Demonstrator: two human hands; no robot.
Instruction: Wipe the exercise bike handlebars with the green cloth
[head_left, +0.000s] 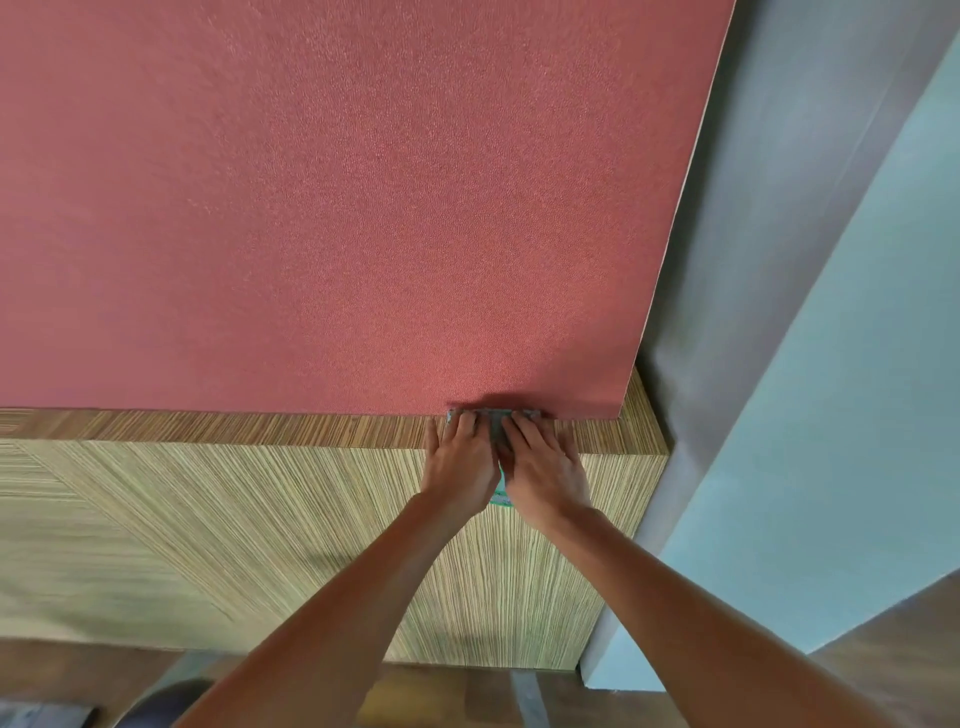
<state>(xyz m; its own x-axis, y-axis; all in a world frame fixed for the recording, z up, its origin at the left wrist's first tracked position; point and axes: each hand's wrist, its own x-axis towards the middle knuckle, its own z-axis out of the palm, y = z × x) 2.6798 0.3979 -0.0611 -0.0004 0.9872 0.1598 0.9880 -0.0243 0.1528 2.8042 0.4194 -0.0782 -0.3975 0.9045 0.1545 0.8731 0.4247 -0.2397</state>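
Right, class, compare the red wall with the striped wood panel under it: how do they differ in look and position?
The red wall is one plain colour; the wood panel is yellow-brown with fine lines. The red wall looks speckled; the wood panel shows straight grain. The red wall sits above, set back; the wood panel juts out below. Both are flat.

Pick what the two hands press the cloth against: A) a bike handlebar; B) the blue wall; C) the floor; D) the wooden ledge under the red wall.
D: the left hand and right hand lie on the cloth atop the wooden ledge, at the red wall's foot.
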